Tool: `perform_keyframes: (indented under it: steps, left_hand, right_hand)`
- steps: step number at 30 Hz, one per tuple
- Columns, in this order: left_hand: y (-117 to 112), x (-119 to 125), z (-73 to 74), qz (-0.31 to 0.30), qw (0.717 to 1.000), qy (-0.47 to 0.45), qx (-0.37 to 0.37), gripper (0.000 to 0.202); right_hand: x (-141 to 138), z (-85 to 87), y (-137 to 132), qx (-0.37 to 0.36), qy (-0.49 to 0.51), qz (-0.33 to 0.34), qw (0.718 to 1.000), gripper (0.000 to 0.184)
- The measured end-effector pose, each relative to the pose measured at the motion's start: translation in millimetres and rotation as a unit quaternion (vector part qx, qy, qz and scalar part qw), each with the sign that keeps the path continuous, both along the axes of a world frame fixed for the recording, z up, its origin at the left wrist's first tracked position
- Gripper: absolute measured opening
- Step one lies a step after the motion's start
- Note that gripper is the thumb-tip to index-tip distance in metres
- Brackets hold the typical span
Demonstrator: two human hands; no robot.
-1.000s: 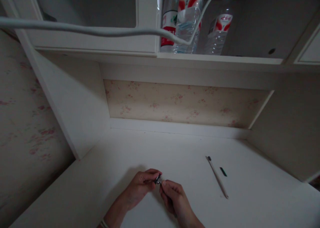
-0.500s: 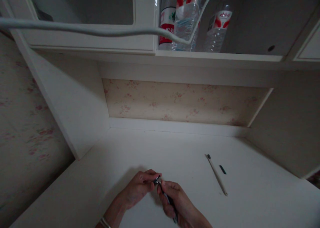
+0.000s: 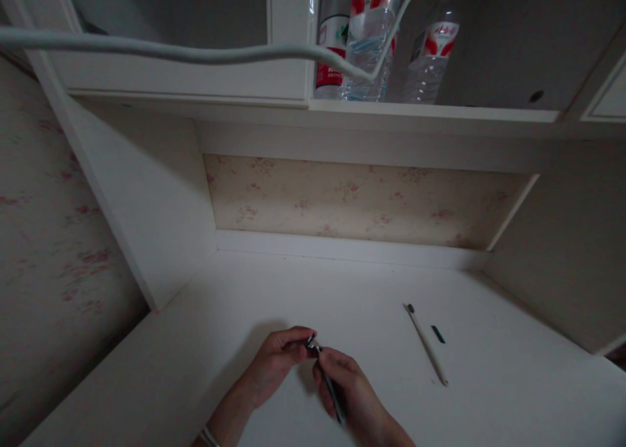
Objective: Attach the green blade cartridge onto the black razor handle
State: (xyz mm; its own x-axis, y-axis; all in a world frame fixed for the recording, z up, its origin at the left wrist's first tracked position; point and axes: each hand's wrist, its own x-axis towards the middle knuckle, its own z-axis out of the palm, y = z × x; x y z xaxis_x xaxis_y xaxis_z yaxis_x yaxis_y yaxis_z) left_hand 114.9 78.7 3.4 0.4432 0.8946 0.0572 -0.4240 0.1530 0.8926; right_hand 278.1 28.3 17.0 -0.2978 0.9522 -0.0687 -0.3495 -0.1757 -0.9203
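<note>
Near the front of the white desk (image 3: 352, 290), my two hands meet over a slim dark-handled tool (image 3: 333, 395) with a small shiny metal head. My right hand (image 3: 349, 382) is closed around the handle, which slants down toward me. The fingertips of my left hand (image 3: 276, 362) pinch a small dark piece (image 3: 310, 342) at the head. What kind of tool it is, and whether the piece is joined to it, I cannot make out. To the right lie a pale slim stick (image 3: 428, 346) with a dark tip and a short dark strip (image 3: 438, 334).
Over the desk hangs a cabinet shelf (image 3: 440, 113) with several plastic bottles (image 3: 369, 55) on it. A pale cable (image 3: 195, 54) crosses in front of the shelf. Side panels (image 3: 147, 192) and a floral-papered back wall (image 3: 362, 199) enclose the desk.
My left fingers have shifted slightly up at the tool's head. My right grip has eased, and more of the dark handle shows. The stick and strip stay where they lay.
</note>
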Motion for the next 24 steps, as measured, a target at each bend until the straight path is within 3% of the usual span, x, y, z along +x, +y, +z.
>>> perform_keyframes:
  steps: [6, 11, 18, 24]
  left_hand:
    - [1.4, 1.1, 1.0, 0.065, 0.997, 0.033, 0.010, 0.034]
    - [0.6, 1.8, 2.8, 0.082, 0.993, 0.068, 0.057, 0.030]
    - [-2.6, 5.1, 12.5, 0.097, 0.965, 0.171, 0.171, 0.023]
    - [-3.6, 3.9, 12.3, 0.117, 0.954, 0.186, 0.203, 0.023]
  right_hand:
    - [-3.6, -8.1, 5.0, 0.050, -0.062, -0.080, 0.994, 0.041]
    - [-5.2, -10.9, 5.2, 0.024, -0.021, -0.055, 0.998, 0.050]
    - [-10.5, -16.2, 5.2, 0.026, 0.008, -0.039, 0.999, 0.051]
    - [-13.3, -16.5, 3.5, 0.028, -0.010, -0.027, 0.999, 0.051]
